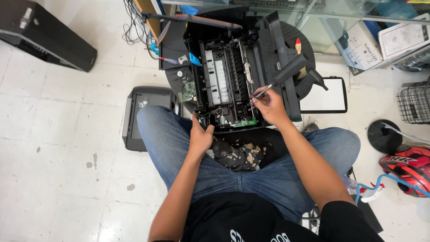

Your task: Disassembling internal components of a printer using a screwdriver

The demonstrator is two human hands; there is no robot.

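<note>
An opened black printer with its cover off rests in front of my knees, showing white rollers and a small green circuit board at its near edge. My left hand grips the printer's near left corner. My right hand holds a thin metal tool, its tip pointing into the printer's inner frame near the right side.
A flat scanner lid lies on the tiled floor to the left. A black box sits far left. A white-faced panel, cardboard boxes, a wire basket and a red helmet are on the right.
</note>
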